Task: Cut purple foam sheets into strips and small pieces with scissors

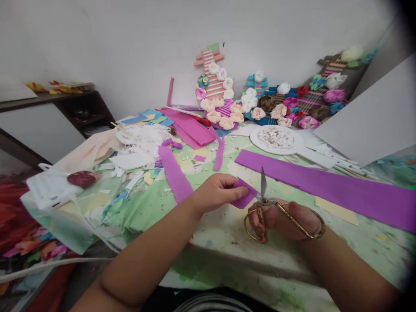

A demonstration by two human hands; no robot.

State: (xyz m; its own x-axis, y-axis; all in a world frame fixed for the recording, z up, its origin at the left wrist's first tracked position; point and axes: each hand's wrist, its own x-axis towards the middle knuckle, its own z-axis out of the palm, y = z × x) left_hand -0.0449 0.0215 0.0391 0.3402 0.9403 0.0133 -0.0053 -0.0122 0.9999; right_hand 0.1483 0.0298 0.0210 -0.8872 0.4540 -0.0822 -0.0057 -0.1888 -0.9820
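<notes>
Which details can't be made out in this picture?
All in the head view:
Left hand, its hold underneath: hidden by the purple piece.
Narrower purple strip, near end: hidden by the left forearm.
Long purple strip, right end: cut off by the picture's edge.
Dark shelf, contents: too shadowed and blurred.

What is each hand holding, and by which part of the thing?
The left hand pinches a purple paper piece by its left side. The right hand holds the scissors by their gold handles.
</notes>
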